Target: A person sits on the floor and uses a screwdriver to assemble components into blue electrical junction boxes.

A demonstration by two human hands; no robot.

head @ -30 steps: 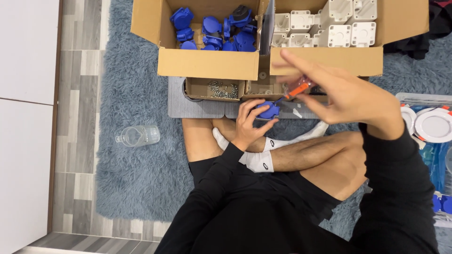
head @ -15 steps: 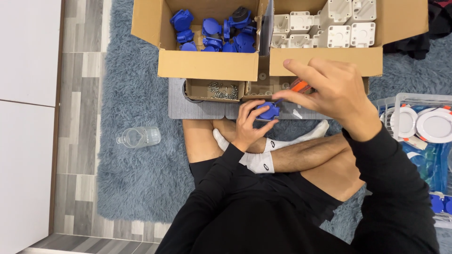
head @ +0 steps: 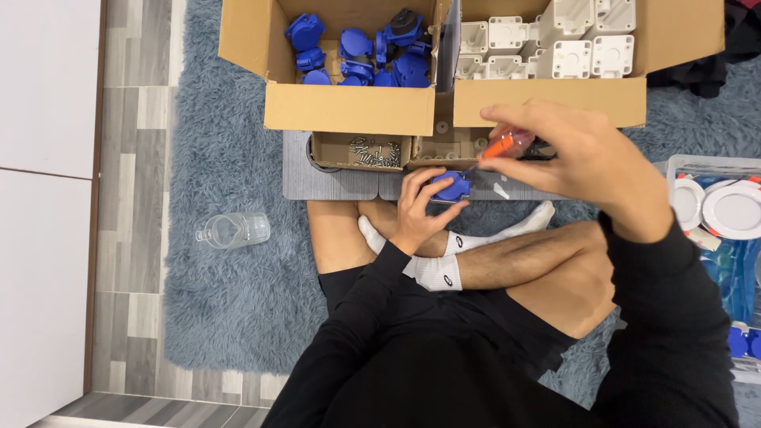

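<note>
Blue plastic part (head: 453,187) sits pinched in my left hand (head: 420,208), fingers curled round it just above my crossed shins. My right hand (head: 567,154) hovers up and to the right of it, fingers closed on an orange-handled screwdriver (head: 501,146) angled down so its tip meets the part. Beyond both hands lies a small open box of screws (head: 361,150) and a cardboard box (head: 349,107) of more blue parts. My right palm hides most of the screwdriver's handle.
</note>
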